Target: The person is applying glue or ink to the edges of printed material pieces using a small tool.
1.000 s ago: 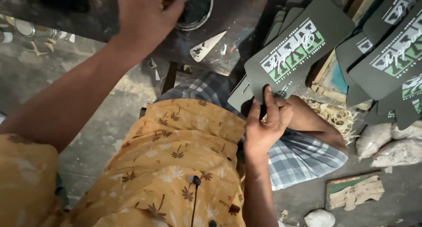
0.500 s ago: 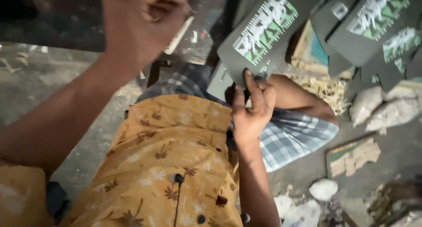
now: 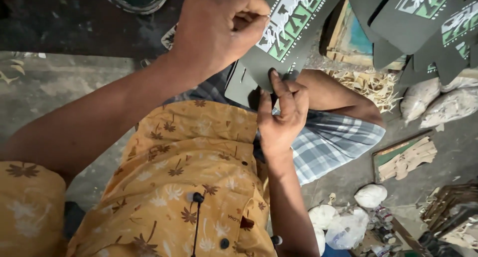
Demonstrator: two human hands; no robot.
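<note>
A dark grey printed card piece (image 3: 289,35) with a green-and-white design lies tilted across the person's lap, above the checked blue-and-white cloth (image 3: 331,142) over the thigh. Both hands are on it. The left hand (image 3: 219,28) comes in from the upper left, curled into a fist at the card's left edge – thumb and forefinger pinched together against the printed face, though what they nip there is too small to tell. The right hand (image 3: 281,115) sits below the card, at its lower rounded edge; its fingers point upward, with the forefinger pressed flat on the dark surface and the thumb beside it, gripping the bottom rim. So the card lies between the two hands: the left at its upper left side, the right at its bottom.

A second dark card edge (image 3: 239,85) peeks out underneath, just left of the right hand.

The person wears a mustard-yellow shirt (image 3: 184,172) patterned with brown leaves and white flowers. To the upper right a stack of similar dark printed pieces (image 3: 423,23) fans out, well apart from the hands. Below them lie pale shavings (image 3: 371,82) and filled plastic bags (image 3: 438,102) on the grey floor (image 3: 55,87). At the top edge the rim of a round dark tin (image 3: 134,0) shows – partly cut off by the frame.
</note>
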